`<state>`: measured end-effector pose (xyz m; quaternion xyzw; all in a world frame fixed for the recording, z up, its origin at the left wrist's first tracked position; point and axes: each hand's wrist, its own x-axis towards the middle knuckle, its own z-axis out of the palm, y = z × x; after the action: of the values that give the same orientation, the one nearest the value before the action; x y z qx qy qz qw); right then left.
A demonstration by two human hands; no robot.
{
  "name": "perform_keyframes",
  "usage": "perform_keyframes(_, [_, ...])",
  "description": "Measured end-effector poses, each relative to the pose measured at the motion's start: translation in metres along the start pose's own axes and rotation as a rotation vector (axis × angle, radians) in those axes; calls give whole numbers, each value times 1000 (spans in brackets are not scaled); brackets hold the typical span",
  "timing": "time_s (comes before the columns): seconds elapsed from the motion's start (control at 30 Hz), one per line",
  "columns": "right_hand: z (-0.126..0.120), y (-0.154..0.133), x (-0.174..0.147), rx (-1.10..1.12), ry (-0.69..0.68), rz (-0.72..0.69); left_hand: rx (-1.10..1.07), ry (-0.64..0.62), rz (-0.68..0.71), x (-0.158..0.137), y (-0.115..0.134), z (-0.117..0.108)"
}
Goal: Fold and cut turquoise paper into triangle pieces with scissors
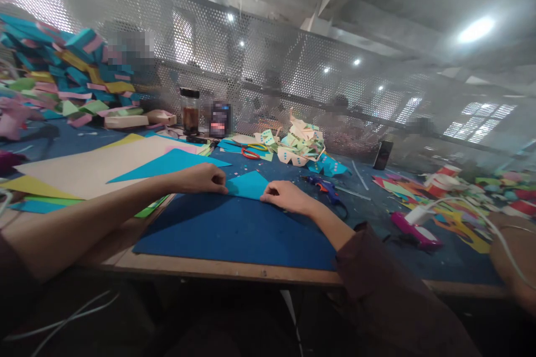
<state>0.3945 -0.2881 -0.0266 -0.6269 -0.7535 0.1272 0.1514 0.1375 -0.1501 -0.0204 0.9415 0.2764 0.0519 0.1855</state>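
Observation:
A small piece of bright blue paper point(248, 184), peaked at its far side, lies on the dark blue mat point(243, 234) between my hands. My left hand point(203, 178) pinches its left corner, fingers curled and pressed down. At the right corner my right hand point(287, 196) grips it in the same way, thumb and fingers together. Just left of this paper, a larger blue sheet point(167, 165) rests over a pale cream sheet point(96, 164). A blue glue gun point(329, 188) lies to the right of my right hand.
Scissors with red and yellow handles point(250, 153) lie beyond the paper. Behind them is a pile of cut paper pieces point(302, 142). A jar point(190, 111) and a phone point(220, 119) stand at the back. A magenta power strip point(416, 230) with a white cable sits at right.

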Motion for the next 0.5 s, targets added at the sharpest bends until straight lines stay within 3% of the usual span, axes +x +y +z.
perform_keyframes(0.5, [-2, 0, -1, 10, -11, -3, -28, 2, -3, 0, 0, -1])
